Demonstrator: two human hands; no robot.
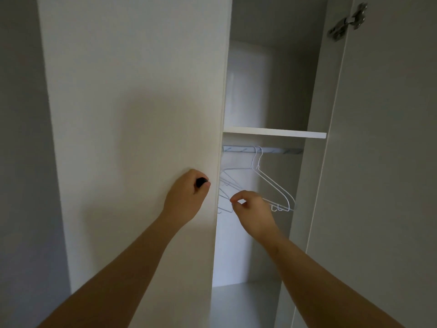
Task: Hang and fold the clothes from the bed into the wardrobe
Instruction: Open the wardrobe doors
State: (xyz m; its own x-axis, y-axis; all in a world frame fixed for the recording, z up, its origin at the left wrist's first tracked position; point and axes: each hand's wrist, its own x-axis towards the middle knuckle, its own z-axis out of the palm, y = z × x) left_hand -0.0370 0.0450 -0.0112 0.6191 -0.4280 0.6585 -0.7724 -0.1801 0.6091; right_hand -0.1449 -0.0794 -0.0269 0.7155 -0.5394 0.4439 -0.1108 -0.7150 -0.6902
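Observation:
I face a white wardrobe. My left hand (186,197) grips the small black knob (201,182) on the left door (132,114), which stands shut. The right door (383,162) is swung open. Inside, several white wire hangers (274,185) hang from a rail (238,149) under a shelf (274,132). My right hand (254,209) reaches in among the hangers, thumb and fingertips pinched at a thin hanger wire; the grip itself is hard to make out. No clothes or bed are in view.
A metal hinge (347,21) sits high on the open right door. The wardrobe floor (243,301) lies below the rail. A grey wall (21,162) runs along the left.

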